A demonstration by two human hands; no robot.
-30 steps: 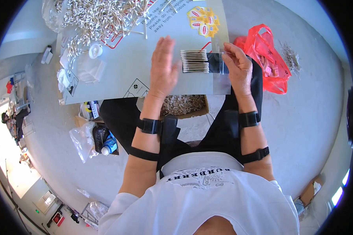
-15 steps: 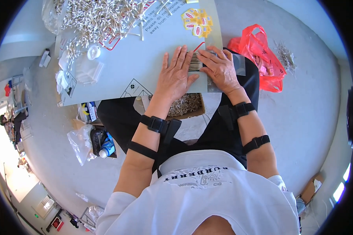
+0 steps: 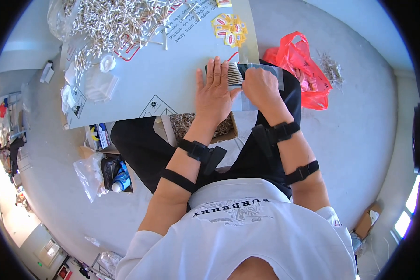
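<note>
A row of cotton swabs (image 3: 234, 74) lies side by side on a dark strip close to the right edge of the grey board. My left hand (image 3: 213, 95) rests flat over the left part of the row, fingers stretched out and close together. At the row's right end is my right hand (image 3: 261, 86), its fingers curled under into a fist; what they grip is hidden. Clear plastic film (image 3: 276, 77) shows just beyond the right knuckles and reaches past the board's edge. A big loose heap of cotton swabs (image 3: 119, 25) covers the far left.
Yellow labels (image 3: 230, 31) lie on the board's far right. Left of my hands are a round white container (image 3: 107, 63) and clear plastic boxes (image 3: 100, 86). An open carton (image 3: 228, 131) of swabs stands below the board. A red plastic bag (image 3: 319, 91) is on the floor at right.
My right hand has gone from lying spread over the swabs to a curled fist at their right end. The left hand stays flat on the row, and the whole view has shifted slightly.
</note>
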